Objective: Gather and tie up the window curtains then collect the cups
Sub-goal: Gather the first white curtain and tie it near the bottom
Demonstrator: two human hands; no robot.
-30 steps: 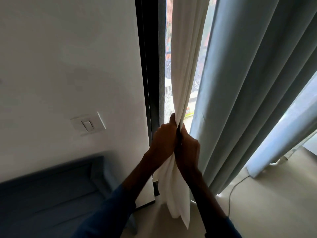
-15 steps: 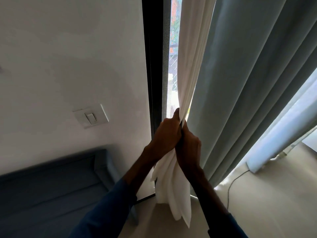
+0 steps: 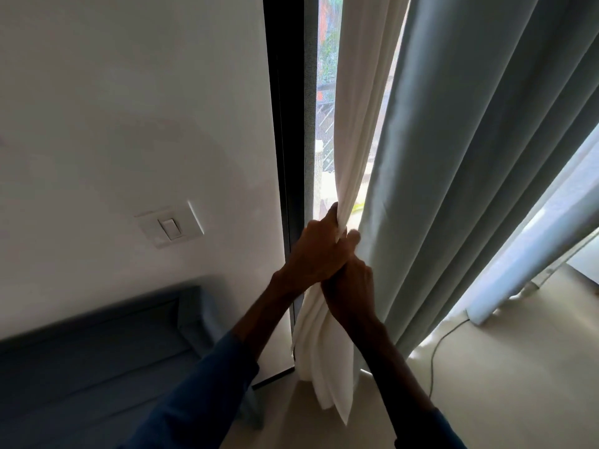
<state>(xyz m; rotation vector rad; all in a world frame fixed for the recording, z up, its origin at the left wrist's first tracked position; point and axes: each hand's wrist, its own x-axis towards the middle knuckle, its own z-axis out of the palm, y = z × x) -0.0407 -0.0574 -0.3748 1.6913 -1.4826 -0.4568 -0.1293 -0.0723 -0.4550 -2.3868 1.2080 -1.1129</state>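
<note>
A white sheer curtain [image 3: 359, 102] hangs bunched into a narrow rope beside the dark window frame [image 3: 285, 124]. My left hand [image 3: 316, 251] grips the bunch from the left at mid height. My right hand [image 3: 351, 286] grips it just below and to the right, partly under the left hand. The curtain's loose tail [image 3: 327, 367] hangs below both hands down to the floor. A thick grey-blue curtain [image 3: 470, 157] hangs in deep folds right beside it. No cups are in view.
A white wall with a light switch [image 3: 170, 228] is at left. A blue upholstered piece of furniture [image 3: 97, 367] fills the lower left. A thin cable [image 3: 434, 358] runs over the pale floor at right, near a second pale curtain [image 3: 531, 254].
Both hands have stayed clamped on the white curtain and shifted slightly; the right hand now sits lower, under the left. The camera has moved closer.
</note>
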